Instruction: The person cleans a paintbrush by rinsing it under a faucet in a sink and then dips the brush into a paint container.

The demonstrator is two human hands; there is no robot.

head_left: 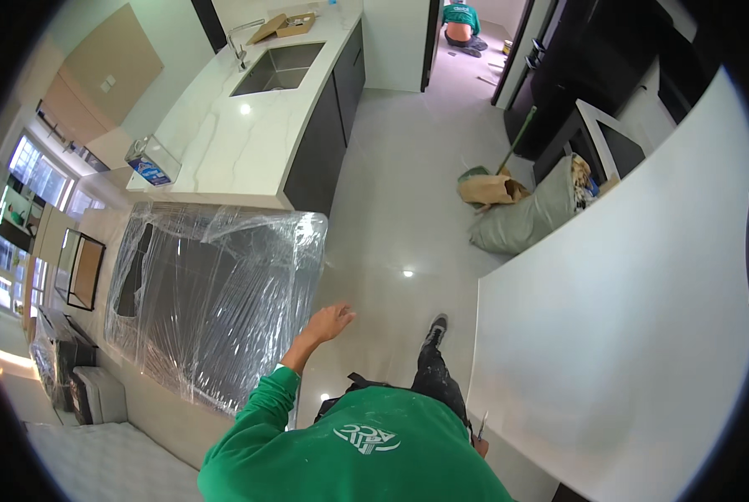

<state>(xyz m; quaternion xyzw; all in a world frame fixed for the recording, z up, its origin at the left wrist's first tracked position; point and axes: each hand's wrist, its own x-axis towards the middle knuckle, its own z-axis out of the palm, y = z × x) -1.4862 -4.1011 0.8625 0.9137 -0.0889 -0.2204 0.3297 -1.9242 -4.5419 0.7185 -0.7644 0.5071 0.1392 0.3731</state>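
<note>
My left hand (330, 322) hangs over the floor in front of me, its fingers loosely apart and nothing in them. Beside it stands a large dark panel-like piece (215, 284) wrapped in clear plastic film; the hand looks apart from it. Low by my right side, my right hand (481, 447) is mostly hidden behind my body. A slim, pointed metal tool (483, 425) sticks up from it; its exact kind is too small to tell. To the right of that hand rises a big white panel (600, 309).
Ahead, a marble-look counter (215, 138) carries a sink (278, 67), a metal can (153, 161) and an open cardboard box (295, 25). A stuffed sack (529, 213) and a paper bag (492, 189) lie on the right. Through the doorway, another person (461, 21) crouches.
</note>
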